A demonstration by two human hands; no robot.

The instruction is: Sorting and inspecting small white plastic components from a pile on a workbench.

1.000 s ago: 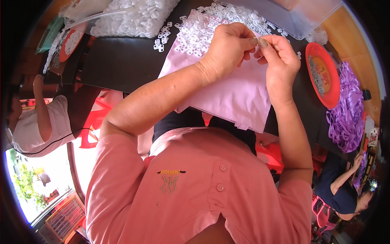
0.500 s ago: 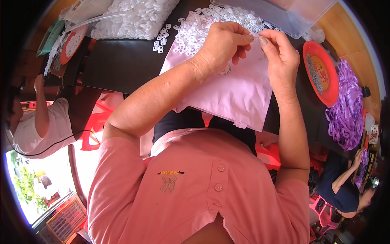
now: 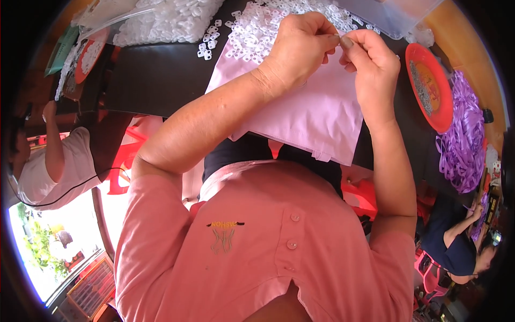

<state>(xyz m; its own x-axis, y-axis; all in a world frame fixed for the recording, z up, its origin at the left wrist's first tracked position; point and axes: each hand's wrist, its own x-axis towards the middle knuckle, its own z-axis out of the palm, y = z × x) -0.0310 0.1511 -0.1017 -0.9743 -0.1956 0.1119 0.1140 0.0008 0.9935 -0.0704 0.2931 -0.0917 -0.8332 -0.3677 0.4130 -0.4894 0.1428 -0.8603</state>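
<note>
Above a pink cloth [image 3: 306, 121] on the table, my two hands meet fingertip to fingertip. The thumb and fingers of my left hand [image 3: 304, 48] are pinched together, and my right hand [image 3: 374, 67] pinches right against them. What they hold between them is too small and too covered by the fingers to name. Just beyond my left hand, a heap of small white plastic pieces with holes [image 3: 251, 35] spreads over the far part of the cloth.
A red plate [image 3: 444, 110] of small grey bits lies right, beside tangled purple ribbon [image 3: 460, 145]. A clear bag of white pieces [image 3: 166, 24] and a clear plastic box [image 3: 386, 13] stand at the back. People sit left [image 3: 56, 166] and right [image 3: 450, 241] of the dark table [image 3: 145, 80].
My fingertips have drawn closer together, and my right fingers curl in more. A small whitish bit that showed between them is now hidden. The whole view has shifted slightly.
</note>
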